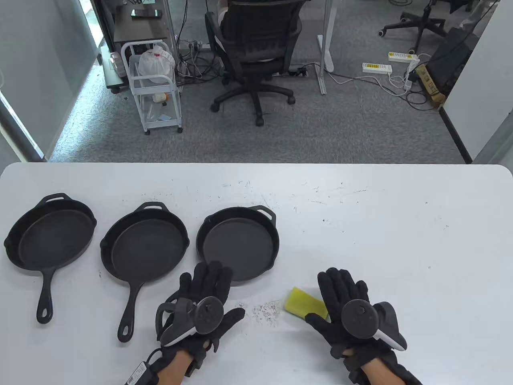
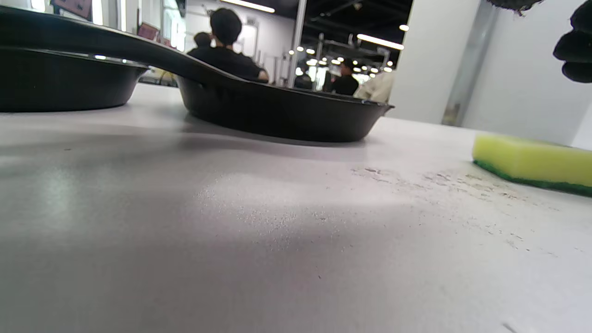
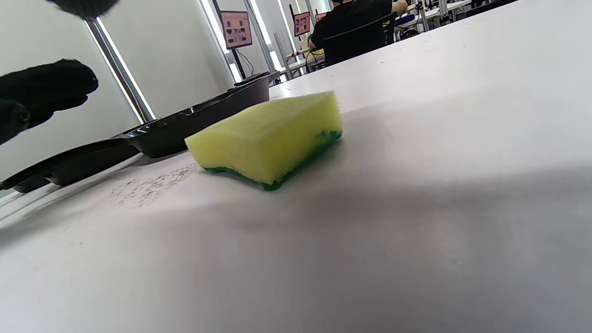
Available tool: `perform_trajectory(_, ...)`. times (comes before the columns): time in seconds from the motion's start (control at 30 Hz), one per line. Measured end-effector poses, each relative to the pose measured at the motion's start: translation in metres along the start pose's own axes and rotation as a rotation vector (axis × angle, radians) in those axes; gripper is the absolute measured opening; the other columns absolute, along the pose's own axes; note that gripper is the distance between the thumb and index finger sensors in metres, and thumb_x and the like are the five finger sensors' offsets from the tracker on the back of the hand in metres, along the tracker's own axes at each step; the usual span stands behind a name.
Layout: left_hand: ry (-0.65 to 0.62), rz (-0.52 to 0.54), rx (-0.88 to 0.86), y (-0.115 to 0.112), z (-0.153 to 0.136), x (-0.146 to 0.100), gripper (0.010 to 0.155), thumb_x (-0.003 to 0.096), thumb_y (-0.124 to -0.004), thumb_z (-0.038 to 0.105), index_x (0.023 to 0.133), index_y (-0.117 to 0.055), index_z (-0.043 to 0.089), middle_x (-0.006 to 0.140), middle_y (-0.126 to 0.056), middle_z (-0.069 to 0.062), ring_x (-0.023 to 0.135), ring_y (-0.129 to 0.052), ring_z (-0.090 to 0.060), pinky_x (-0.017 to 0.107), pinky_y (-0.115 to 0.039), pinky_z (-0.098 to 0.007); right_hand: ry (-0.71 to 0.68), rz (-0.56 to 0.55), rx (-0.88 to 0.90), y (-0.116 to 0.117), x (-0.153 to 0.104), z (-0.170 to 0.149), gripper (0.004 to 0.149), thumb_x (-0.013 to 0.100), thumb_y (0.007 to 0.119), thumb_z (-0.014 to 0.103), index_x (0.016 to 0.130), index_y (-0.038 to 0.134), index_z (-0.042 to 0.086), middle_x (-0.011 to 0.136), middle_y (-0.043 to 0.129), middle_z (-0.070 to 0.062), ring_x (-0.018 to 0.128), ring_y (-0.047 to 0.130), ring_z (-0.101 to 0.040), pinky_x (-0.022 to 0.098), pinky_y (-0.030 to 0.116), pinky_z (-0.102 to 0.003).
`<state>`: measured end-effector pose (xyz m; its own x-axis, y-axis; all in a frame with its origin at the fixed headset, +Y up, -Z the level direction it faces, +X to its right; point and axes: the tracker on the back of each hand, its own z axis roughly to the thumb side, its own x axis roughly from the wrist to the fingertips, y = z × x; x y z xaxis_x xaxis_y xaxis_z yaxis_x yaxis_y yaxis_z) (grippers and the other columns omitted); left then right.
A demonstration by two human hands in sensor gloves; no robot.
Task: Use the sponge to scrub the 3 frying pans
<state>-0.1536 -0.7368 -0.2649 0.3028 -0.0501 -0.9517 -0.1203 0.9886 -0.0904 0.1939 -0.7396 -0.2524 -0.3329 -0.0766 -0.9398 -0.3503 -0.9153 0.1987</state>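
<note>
Table view: sponge (image 1: pixel 303 304) lay just beside right hand (image 1: pixel 352 311), fingers flat, gripping nothing; left hand (image 1: pixel 200 304) spread by third pan (image 1: pixel 237 248). Best pinched by its yellow sides, green scourer down, pan steadied first.

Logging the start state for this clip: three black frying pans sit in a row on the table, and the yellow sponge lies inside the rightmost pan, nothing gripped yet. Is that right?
Not quite. The sponge is not in the rightmost pan; it lies on the table to that pan's right, by the right hand, as the table view shows. The rest holds: three pans in a row, neither hand gripping anything.
</note>
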Motion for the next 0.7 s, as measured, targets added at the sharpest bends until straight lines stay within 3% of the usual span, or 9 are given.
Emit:
perform_trajectory(0.27,-0.007,0.028,0.003,0.003,0.002,-0.001,0.099,0.0431,-0.057,0.078,0.122,-0.022,0.029,0.129,-0.018,-0.006,0.119,-0.021,-0.041,0.080,-0.022,-0.068,0.007,0.032,-0.011,0.002,0.002,-0.001,0.090,0.040,0.071,0.068,0.108,0.025,0.032,0.120,0.027,-0.005,0.112,0.033,-0.042,0.073,0.023,-0.067)
perform_trajectory(0.5,0.001,0.025,0.011,0.002,0.002,-0.001,0.099,0.0435,-0.058,0.078,0.122,-0.023,0.028,0.129,-0.018,-0.007,0.118,-0.022,-0.042,0.080,-0.023,-0.068,0.064,0.279,-0.208,0.031,0.019,0.008,0.095,0.039,0.081,0.062,0.107,0.023,0.029,0.119,0.038,-0.006,0.108,0.052,-0.040,0.073,0.026,-0.067)
perform_trajectory(0.6,0.010,0.027,0.008,0.003,0.000,-0.001,0.099,0.0438,-0.059,0.077,0.122,-0.023,0.028,0.129,-0.019,-0.010,0.118,-0.023,-0.042,0.080,-0.023,-0.068,0.066,0.219,-0.327,0.034,0.021,0.017,0.088,0.042,0.084,0.051,0.107,0.029,0.028,0.113,0.054,-0.004,0.099,0.069,-0.034,0.074,0.036,-0.064)
perform_trajectory(0.7,0.047,0.050,0.005,0.005,-0.005,-0.001,0.099,0.0446,-0.066,0.074,0.121,-0.027,0.026,0.129,-0.025,-0.009,0.118,-0.028,-0.042,0.080,-0.027,-0.067,0.033,0.136,-0.290,0.024,0.016,0.023,0.086,0.042,0.085,0.049,0.107,0.032,0.027,0.110,0.061,-0.004,0.094,0.077,-0.033,0.075,0.042,-0.063)
